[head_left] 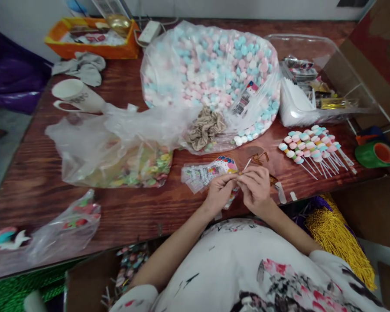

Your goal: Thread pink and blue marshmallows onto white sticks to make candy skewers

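My left hand (219, 190) and my right hand (256, 188) meet over the near edge of the wooden table (35, 173), fingers pinched together on a thin white stick (248, 164) that pokes up between them. Just beyond the hands lie a stack of small printed packets (208, 173) and a brown cut-out topper (256, 155). To the right rests a row of finished marshmallow sticks (308, 149). A big clear bag of pink, blue and white marshmallows (211, 73) fills the table's middle.
A clear bag of coloured candies (117, 162) lies at left, a paper cup (76, 95) behind it. A beige scrunchie (205, 128), a clear plastic box (315, 91), a green tape roll (375, 154), an orange tray (91, 39) and gold tassels (338, 234) surround the work area.
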Action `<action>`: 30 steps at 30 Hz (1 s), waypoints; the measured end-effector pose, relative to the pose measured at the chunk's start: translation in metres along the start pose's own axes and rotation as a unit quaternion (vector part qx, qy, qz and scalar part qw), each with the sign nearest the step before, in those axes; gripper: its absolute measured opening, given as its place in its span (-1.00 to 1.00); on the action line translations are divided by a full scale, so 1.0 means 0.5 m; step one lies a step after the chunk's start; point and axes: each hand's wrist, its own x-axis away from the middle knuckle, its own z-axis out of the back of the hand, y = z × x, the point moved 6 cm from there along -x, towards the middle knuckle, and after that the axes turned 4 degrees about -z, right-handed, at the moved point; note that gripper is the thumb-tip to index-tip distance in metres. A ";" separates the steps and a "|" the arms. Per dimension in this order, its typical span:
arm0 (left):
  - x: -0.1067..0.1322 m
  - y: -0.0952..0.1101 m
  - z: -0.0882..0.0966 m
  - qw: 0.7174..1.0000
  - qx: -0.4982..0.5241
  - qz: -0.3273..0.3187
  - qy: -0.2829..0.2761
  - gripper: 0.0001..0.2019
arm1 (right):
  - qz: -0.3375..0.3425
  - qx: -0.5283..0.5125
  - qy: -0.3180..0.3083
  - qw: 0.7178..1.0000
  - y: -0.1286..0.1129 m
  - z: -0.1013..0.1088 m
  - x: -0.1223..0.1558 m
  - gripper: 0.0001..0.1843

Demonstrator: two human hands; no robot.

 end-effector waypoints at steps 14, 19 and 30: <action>0.012 -0.009 0.033 0.981 -0.137 -0.103 -0.088 -0.73 | -0.109 -0.149 -0.046 0.982 0.060 -0.039 0.014 -0.81; 0.017 -0.016 0.043 0.991 -0.083 -0.064 -0.080 -0.70 | -0.103 -0.084 -0.064 0.989 0.039 -0.053 0.023 -0.69; 0.027 -0.031 0.051 1.000 0.010 -0.012 -0.015 -0.74 | -0.101 -0.127 -0.026 0.986 0.034 -0.035 0.052 -0.95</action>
